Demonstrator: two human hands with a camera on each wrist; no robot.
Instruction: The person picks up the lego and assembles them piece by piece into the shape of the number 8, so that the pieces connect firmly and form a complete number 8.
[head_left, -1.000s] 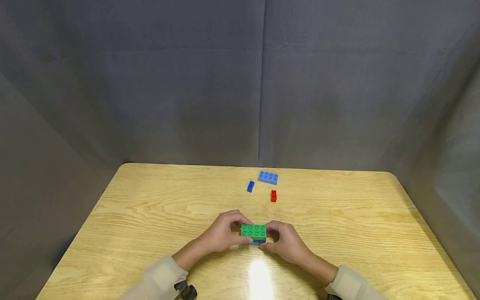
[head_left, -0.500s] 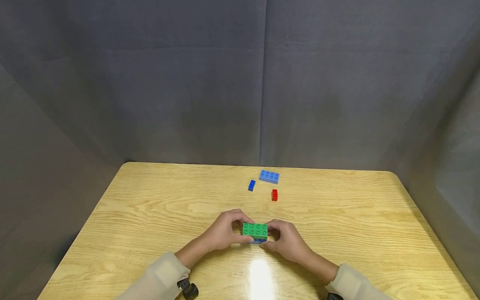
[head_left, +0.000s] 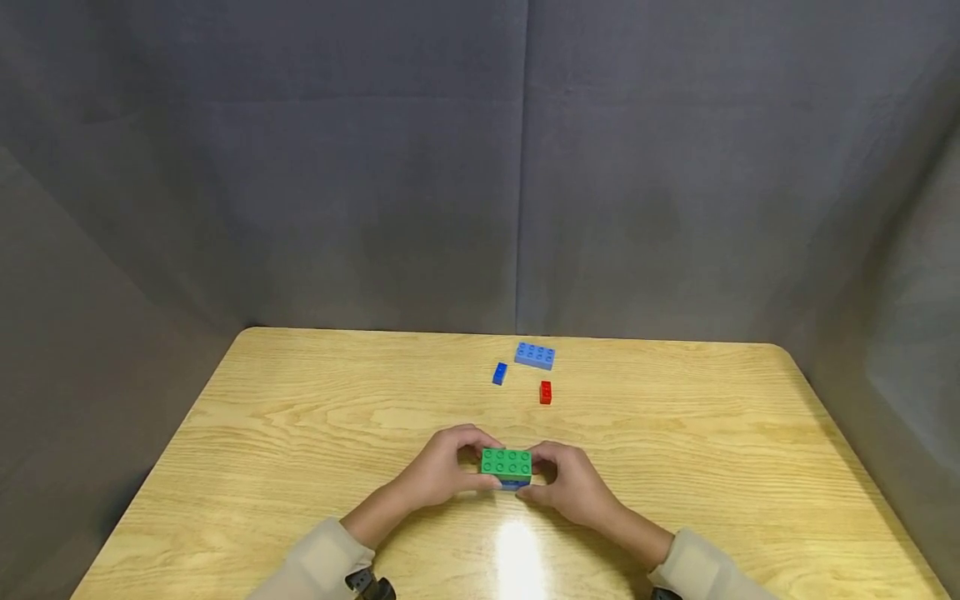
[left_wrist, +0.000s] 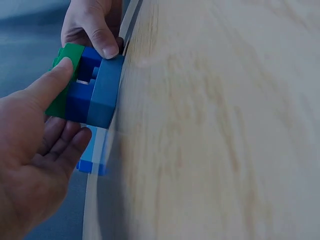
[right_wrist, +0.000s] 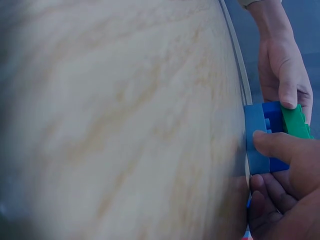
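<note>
Near the table's front, both hands hold a small stack of toy bricks. On top is a green brick (head_left: pixel 506 465) with round studs. Under it, two dark blue bricks (left_wrist: pixel 78 101) stand at the ends with a gap between them, and a lighter blue brick (left_wrist: pixel 106 92) forms the base. My left hand (head_left: pixel 437 471) grips the left end, its thumb on the green brick's side. At the other end, my right hand (head_left: pixel 572 487) pinches low, its thumb (right_wrist: pixel 270 143) against the lighter blue brick. Fingers partly hide both ends.
Farther back on the wooden table (head_left: pixel 337 383) lie a loose lighter blue brick (head_left: pixel 535 356), a small dark blue brick (head_left: pixel 499 373) and a small red brick (head_left: pixel 545 392). Grey curtains (head_left: pixel 360 208) enclose the table's back and sides.
My left thumb has slid slightly left along the stack's front side. The stack and my right hand stay in nearly the same place, and the head view shifts a little.
</note>
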